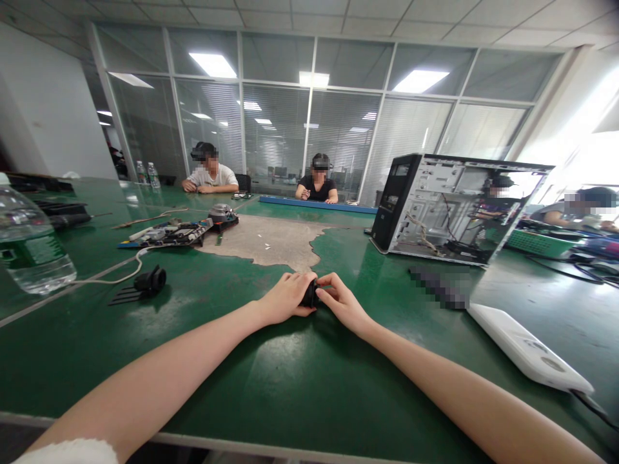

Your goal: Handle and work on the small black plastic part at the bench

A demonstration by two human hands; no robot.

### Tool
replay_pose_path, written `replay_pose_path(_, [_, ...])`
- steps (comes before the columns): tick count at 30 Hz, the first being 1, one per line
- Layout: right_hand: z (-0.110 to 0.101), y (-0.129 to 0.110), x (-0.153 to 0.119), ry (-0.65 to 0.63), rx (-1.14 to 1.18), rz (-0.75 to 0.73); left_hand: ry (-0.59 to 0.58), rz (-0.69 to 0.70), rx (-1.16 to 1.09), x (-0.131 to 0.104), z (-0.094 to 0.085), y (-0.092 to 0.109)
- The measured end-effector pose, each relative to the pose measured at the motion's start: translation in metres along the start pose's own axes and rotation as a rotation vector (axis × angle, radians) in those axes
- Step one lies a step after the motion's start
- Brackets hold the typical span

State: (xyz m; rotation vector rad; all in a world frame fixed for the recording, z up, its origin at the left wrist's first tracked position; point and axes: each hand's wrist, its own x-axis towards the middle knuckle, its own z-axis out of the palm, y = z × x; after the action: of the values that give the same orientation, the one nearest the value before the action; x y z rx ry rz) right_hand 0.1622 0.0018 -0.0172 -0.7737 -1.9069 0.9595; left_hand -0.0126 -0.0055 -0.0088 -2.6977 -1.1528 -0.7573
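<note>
A small black part is held between my two hands over the green table, much of it covered by fingers, so its kind cannot be made out. My left hand is wrapped around it from the left and above. On the other side, the thumb and fingertips of my right hand pinch its right edge. To the left lies another black plastic piece with a round end and thin prongs.
An open computer case stands at the right. A white power strip lies in front of it. At the left are a water bottle and a circuit board. Several people sit around the table.
</note>
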Motion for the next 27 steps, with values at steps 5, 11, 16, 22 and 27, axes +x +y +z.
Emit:
replay_pose_path(5, [0.0, 0.004, 0.001, -0.008, -0.024, 0.022, -0.01, -0.011, 0.016, 0.0, 0.0, 0.001])
replay_pose_path(11, [0.0, -0.003, -0.002, -0.045, -0.005, -0.054, -0.006, -0.006, 0.009, 0.0, 0.001, 0.0])
replay_pose_path(16, [0.0, -0.006, -0.002, -0.023, -0.022, -0.019, 0.004, 0.0, 0.003, -0.001, 0.0, 0.0])
replay_pose_path(22, [0.001, 0.002, 0.0, 0.007, -0.065, -0.016, -0.001, -0.008, 0.005, 0.0, 0.0, 0.001])
replay_pose_path(27, [0.001, 0.0, -0.001, -0.015, -0.071, -0.022, -0.006, -0.011, 0.002, 0.0, -0.001, 0.001])
